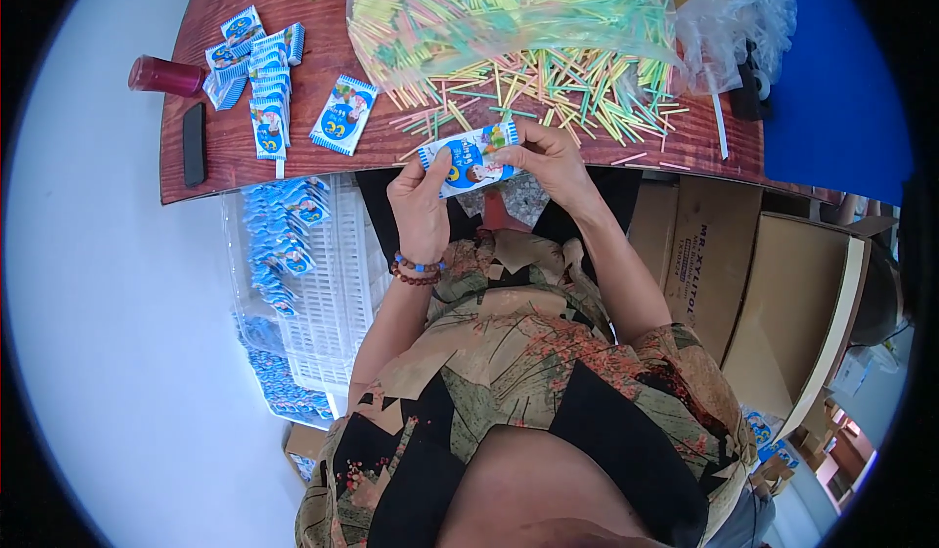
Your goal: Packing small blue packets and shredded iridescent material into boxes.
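Between my two hands, near the table's front edge, is a blue and white candy packet. My left hand pinches its left end, thumb on the printed face. At the other end, my right hand grips the packet with the thumb on top. Just beyond lie loose pastel candy sticks in yellow, green and pink, spilling from a large clear bag. A single similar packet rests flat left of my hands. Farther left, a row of overlapping packets lies beside a small pile.
A dark red cup lies at the table's left, near a black oblong object. A black tape dispenser stands right. Below left is a white plastic basket beside more packets; an open cardboard box stands right.
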`<state>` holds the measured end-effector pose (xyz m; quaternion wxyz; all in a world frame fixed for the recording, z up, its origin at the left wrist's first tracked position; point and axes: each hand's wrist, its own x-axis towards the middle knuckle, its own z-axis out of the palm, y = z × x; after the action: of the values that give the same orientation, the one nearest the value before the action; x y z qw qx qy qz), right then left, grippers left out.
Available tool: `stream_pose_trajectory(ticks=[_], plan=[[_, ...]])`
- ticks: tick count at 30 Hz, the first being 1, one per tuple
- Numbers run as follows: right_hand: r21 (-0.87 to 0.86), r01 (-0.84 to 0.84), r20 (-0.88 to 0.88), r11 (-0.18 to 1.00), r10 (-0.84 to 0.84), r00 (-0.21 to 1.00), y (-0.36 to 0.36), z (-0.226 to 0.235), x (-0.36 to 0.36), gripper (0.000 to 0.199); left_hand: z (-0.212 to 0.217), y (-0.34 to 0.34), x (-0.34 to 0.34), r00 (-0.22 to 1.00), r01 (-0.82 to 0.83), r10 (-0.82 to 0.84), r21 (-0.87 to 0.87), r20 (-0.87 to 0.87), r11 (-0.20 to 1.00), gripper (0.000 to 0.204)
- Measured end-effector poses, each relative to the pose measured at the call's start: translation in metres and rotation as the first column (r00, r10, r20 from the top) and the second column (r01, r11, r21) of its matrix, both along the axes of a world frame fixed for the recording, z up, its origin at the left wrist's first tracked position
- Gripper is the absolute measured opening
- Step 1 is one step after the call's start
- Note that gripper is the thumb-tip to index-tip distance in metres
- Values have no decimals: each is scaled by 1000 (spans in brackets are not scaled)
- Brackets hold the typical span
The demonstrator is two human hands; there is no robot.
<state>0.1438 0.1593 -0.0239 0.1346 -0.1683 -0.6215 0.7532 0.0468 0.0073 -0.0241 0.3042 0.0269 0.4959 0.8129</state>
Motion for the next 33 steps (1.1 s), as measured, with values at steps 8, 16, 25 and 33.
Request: stream_pose_trajectory(ticks=[8,16,25,33], plan=[[-70,-15,-31,997,13,999,-1,-10,-7,12,-1,0,3,1000,-22,21,25,12,999,13],[-54,46,-17,997,-47,999,-10,-11,-5,9,-9,1,4,1000,-28,29,-27,7,999,10],[232,52,100,971,-77,992,-5,-1,-2,14,-20,-4,0,996,-16,13,38,84,999,16],[428,16,-210,903,82,974,10,17,2,21,-11,-1,-2,981,15,-30,83,192,996,20]])
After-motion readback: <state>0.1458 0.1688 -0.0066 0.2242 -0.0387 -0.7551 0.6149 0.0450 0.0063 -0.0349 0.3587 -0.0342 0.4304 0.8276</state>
